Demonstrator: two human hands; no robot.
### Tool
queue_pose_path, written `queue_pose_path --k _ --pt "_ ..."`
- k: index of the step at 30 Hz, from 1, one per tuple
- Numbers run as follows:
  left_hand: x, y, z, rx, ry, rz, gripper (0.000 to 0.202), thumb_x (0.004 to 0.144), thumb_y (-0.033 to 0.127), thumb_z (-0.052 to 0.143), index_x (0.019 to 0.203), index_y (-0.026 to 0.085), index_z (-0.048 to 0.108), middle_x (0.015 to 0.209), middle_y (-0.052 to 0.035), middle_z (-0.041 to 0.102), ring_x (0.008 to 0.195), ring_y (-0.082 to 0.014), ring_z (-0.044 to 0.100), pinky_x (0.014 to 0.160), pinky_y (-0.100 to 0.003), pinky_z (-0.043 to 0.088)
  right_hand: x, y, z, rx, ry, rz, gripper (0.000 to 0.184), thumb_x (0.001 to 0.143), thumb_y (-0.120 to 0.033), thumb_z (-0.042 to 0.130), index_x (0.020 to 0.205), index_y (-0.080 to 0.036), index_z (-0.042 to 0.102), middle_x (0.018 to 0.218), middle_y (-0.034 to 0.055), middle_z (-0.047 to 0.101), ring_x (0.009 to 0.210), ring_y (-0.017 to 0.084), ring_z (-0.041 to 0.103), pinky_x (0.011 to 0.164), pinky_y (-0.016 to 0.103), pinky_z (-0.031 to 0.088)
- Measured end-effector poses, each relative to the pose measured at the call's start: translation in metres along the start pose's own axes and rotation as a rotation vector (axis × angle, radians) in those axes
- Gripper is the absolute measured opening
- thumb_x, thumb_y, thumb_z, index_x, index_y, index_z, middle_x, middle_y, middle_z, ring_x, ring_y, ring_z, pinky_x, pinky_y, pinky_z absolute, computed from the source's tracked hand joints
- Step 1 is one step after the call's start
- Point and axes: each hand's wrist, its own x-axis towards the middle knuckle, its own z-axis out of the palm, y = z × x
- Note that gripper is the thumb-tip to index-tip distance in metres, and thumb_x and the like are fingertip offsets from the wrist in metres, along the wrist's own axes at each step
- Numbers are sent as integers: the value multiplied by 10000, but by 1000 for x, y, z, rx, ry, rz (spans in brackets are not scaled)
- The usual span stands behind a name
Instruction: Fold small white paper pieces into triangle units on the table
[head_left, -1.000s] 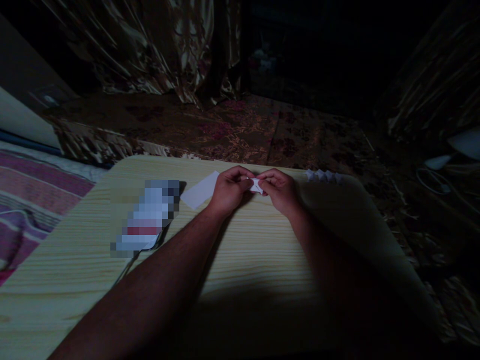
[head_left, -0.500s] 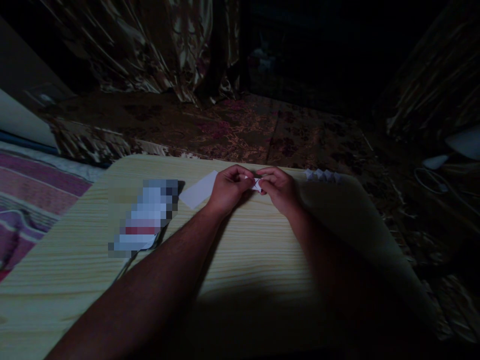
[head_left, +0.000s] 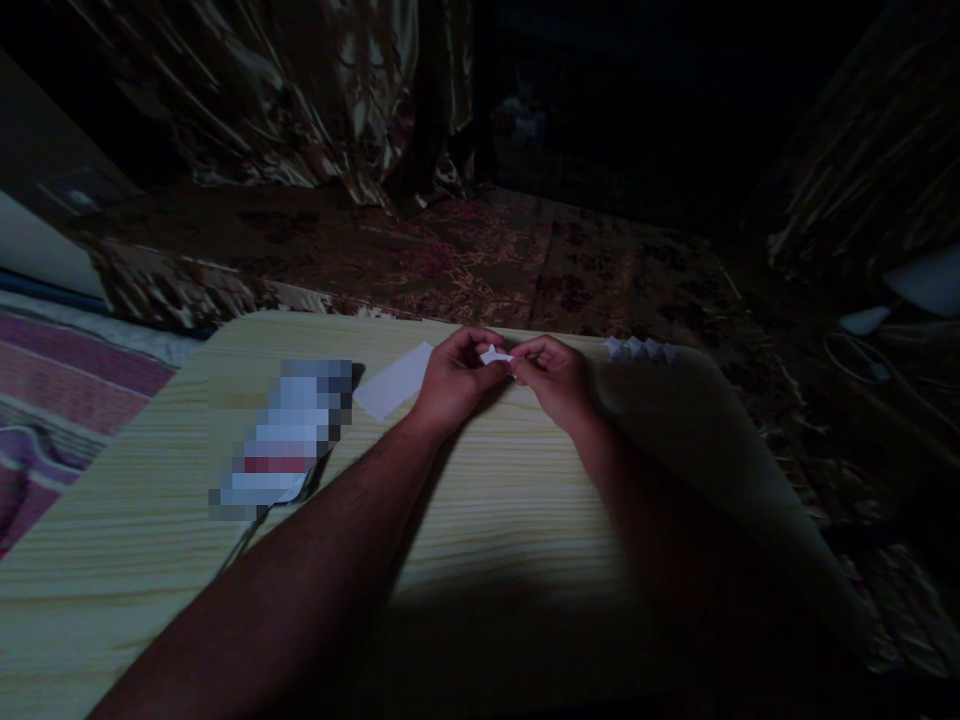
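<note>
Between my two hands is a small folded piece of white paper (head_left: 496,356) with pointed corners, held just above the far part of the wooden table (head_left: 480,480). My left hand (head_left: 459,372) pinches it from the left, fingers curled around it. From the right, the fingertips of my right hand (head_left: 551,368) pinch its other end. My fingers cover part of the paper. A flat sheet of white paper (head_left: 391,382) lies just left of my left hand. Several small folded white paper stars (head_left: 637,350) stand in a row beyond my right hand, near the far edge.
A phone-like device (head_left: 289,440), blurred by pixels, lies on the left with a cable (head_left: 238,548) running from it. Behind the table is a ledge with patterned cloth (head_left: 450,250) under curtains (head_left: 360,100). A striped bedcover (head_left: 52,400) shows at left, a white lamp-like object (head_left: 922,280) at right.
The folded paper has turned between my fingers, and its pointed side now shows instead of the flat face with dark lines. Both hands stay in nearly the same place.
</note>
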Motion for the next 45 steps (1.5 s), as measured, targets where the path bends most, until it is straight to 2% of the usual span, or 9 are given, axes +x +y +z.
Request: queue_pose_path --k 3,8,12,22,28,30,37,45 --pt "1 0 1 -19 5 -18 495 553 161 817 995 188 594 768 17 658 680 -126 624 660 -252 492 0 0 0 -2 25 -10 127 713 -277 689 790 -190 638 750 7 672 662 126 602 607 260 491" --pt "1 -4 -3 41 64 -73 374 582 244 821 885 163 617 715 -6 670 578 -119 595 570 -241 460 1 0 0 -23 34 1 139 707 -290 691 774 -189 622 705 -6 650 623 115 586 594 256 480" --pt "1 -4 -3 32 102 -79 346 601 260 813 882 163 637 713 -13 681 557 -115 590 547 -234 447 1 0 0 -17 26 0 147 702 -292 695 778 -189 622 693 -12 643 605 110 577 586 255 476" --pt "1 -5 -3 38 95 -70 312 618 262 795 864 167 628 687 -3 664 533 -107 571 522 -226 441 0 -2 1 -16 28 5 126 693 -268 695 757 -187 622 677 -10 639 594 108 572 587 258 480" --pt "3 -7 -3 18 131 -32 285 612 224 789 836 176 619 669 17 648 547 -98 565 547 -221 438 2 2 -1 63 6 93 354 659 -279 719 984 -187 614 754 -7 662 642 119 593 568 246 474" --pt "3 -8 -4 4 130 -13 290 611 213 789 840 176 616 677 20 643 564 -96 569 562 -220 440 3 2 -2 81 -13 128 378 656 -290 723 1001 -182 614 740 -7 663 627 119 586 553 243 462" --pt "4 -9 -6 29 114 -9 311 603 206 795 845 180 602 699 24 638 577 -99 575 565 -218 437 2 -2 -3 43 -43 146 236 660 -348 736 773 -166 639 613 -18 622 549 100 531 523 232 417" --pt "3 -8 -6 48 93 -12 329 600 204 790 860 186 588 702 20 644 576 -107 575 554 -226 443 1 2 -4 8 -23 75 163 705 -329 694 736 -173 657 588 -22 603 543 102 525 528 239 412"
